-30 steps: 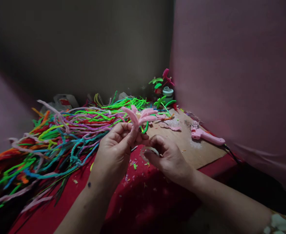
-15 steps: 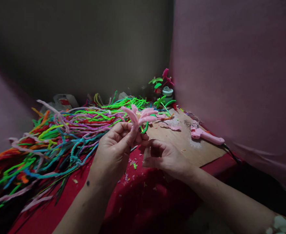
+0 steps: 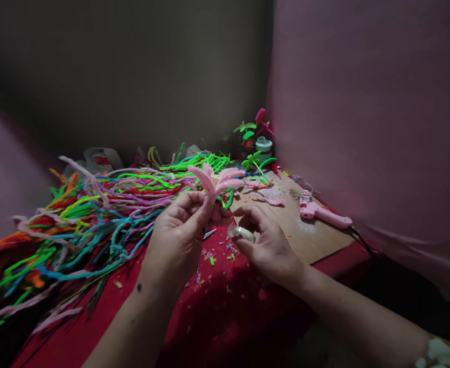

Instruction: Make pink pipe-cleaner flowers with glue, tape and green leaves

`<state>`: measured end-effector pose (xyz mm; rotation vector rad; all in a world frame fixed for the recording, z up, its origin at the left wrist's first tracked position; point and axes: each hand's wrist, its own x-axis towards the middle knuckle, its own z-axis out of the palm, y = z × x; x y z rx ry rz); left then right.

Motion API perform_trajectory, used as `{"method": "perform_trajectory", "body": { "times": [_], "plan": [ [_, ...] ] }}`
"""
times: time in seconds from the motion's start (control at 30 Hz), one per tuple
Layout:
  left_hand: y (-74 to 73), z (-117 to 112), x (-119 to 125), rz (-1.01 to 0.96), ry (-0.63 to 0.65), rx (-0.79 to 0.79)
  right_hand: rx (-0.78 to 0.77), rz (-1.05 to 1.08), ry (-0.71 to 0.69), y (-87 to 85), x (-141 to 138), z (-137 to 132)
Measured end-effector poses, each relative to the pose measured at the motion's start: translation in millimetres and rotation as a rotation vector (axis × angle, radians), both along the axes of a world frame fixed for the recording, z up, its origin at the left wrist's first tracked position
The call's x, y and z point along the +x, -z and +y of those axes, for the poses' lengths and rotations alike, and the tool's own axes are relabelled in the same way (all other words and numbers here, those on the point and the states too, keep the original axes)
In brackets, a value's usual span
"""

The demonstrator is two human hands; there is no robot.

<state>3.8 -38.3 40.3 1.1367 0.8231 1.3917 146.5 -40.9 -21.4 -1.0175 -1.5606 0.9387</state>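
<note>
Pinched in my left hand [image 3: 179,232], the pink flower [image 3: 215,181] stands petals-up, stem exposed, while my right hand [image 3: 265,243] clasps the tape roll [image 3: 241,233] alongside.

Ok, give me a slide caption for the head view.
Left hand pinches a pink pipe-cleaner flower while the right hand holds a small tape roll beside piled pipe cleaners.

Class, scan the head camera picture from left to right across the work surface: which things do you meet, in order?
Heap of coloured pipe cleaners → left hand, gripping the pink pipe-cleaner flower → right hand, holding a small roll of tape → pink glue gun on the brown board.
</note>
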Motion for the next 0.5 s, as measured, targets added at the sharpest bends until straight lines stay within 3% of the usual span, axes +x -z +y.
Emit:
{"method": "perform_trajectory", "body": {
  "times": [0.1,0.3,0.4,0.5],
  "plan": [
    [-0.4,-0.5,1.0,-0.002,-0.009,-0.010,-0.074,0.092,-0.116,-6.1,-3.5,0.3],
    [0.2,-0.7,0.0,0.013,0.024,-0.041,-0.443,0.519,-0.343,-8.3,-8.3,2.5],
    [0.4,-0.2,-1.5,0.016,0.032,-0.038,-0.419,0.520,-0.416,-4.6,-6.8,3.6],
    [0.9,1.5,-2.3,-0.021,0.004,-0.037,-0.368,0.481,-0.388,-3.4,-4.0,3.7]
  ]
}}
